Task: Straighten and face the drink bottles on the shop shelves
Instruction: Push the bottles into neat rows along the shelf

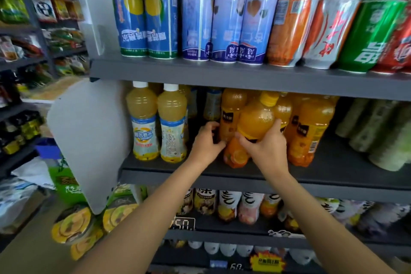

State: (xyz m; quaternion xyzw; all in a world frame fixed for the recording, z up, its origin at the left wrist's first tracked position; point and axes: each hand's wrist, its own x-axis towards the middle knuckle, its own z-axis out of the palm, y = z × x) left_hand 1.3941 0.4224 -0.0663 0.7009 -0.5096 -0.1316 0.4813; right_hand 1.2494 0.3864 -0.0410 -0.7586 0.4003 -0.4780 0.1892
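While both bare forearms reach up and forward from the lower edge of the view, the two hands meet at a tilted orange juice bottle (pixel 255 122) on the middle shelf (pixel 222 179). The right hand (pixel 264 149) wraps the bottle's dark label band, thumb on its left and fingers curled up the right side; its grip is closed on the bottle. The left hand (pixel 205 140) curls its fingers round the neighbouring orange bottle (pixel 230 115) just to the left, thumb touching near the tilted bottle's base. The tilted bottle leans with its yellow cap (pixel 269 98) to the upper right, in front of a row of upright orange bottles (pixel 309 127). Two pale yellow bottles (pixel 155 122) with white caps stand upright further left. Tall cans (pixel 198 15) fill the upper shelf (pixel 200 72).
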